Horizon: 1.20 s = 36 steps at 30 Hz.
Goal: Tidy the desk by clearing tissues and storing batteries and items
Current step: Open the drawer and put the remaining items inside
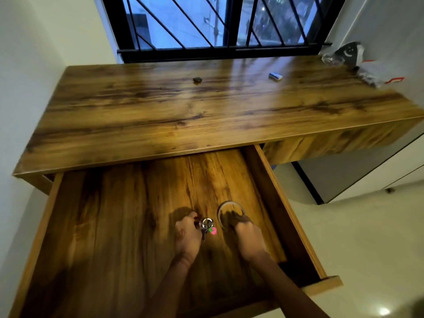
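A wide wooden drawer (114, 226) is pulled out below the desk top (183, 111). Both hands reach down into it. My left hand (187, 235) is closed on a bunch of keys (206, 226) with a pink and green charm, just above the drawer floor. My right hand (246, 235) holds the near edge of a ring of clear tape (226, 208) that rests on the drawer floor beside the keys. On the desk top lie a small dark object (196, 80) and a small blue and white packet (275, 76).
Crumpled plastic bags (358, 63) sit at the desk's far right corner by the wall. A barred window (218, 24) is behind the desk. The drawer's right wall (291, 214) and front corner (325, 285) jut out over pale floor. A white cabinet (367, 180) stands at right.
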Available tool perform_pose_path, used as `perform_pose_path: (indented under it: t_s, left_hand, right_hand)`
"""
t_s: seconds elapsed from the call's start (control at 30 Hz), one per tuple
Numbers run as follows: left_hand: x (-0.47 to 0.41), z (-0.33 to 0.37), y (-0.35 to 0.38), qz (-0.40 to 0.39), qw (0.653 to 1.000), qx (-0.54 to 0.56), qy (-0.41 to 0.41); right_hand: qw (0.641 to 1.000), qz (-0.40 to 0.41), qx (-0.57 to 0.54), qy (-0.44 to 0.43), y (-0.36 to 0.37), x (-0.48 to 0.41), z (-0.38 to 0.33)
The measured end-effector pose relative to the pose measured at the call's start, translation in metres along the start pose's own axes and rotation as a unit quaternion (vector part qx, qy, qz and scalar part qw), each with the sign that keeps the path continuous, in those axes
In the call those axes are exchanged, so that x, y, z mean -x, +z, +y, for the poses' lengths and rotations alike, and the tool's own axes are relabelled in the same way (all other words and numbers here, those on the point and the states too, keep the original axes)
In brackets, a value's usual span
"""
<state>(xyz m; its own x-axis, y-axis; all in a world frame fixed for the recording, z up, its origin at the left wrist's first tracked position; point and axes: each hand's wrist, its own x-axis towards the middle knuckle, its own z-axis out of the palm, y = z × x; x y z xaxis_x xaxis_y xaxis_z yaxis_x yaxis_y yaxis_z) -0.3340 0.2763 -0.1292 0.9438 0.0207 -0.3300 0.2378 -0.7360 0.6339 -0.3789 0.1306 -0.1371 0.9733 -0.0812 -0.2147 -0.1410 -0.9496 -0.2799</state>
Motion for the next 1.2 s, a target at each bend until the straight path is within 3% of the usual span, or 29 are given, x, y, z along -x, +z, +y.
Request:
perform_pose_path:
  t_s: [0.23,0.33,0.47,0.8,1.0,1.2]
  left_hand:
    - [-0.008,0.044,-0.015,0.04,0.997,0.044,0.046]
    - [-0.021,0.085,-0.025,0.08,0.992,0.061,0.073]
    - [-0.053,0.138,-0.031,0.111,0.979,0.055,0.16]
    - [-0.263,0.267,-0.017,0.184,0.974,0.02,0.13]
    - [-0.363,0.288,-0.031,0.24,0.963,-0.092,0.079]
    - [-0.408,0.287,-0.036,0.208,0.967,-0.124,0.078]
  right_hand:
    - [0.985,0.14,-0.077,-0.065,-0.046,-0.008,0.015]
    - [0.966,0.238,-0.089,-0.054,-0.079,-0.031,0.03]
    - [0.953,0.284,-0.105,-0.027,-0.125,-0.086,0.07]
    - [0.967,0.233,-0.102,-0.028,-0.23,-0.315,0.201]
    - [0.968,0.239,-0.069,-0.022,-0.264,-0.438,0.24]
    - [0.975,0.22,-0.022,-0.014,-0.265,-0.497,0.251]
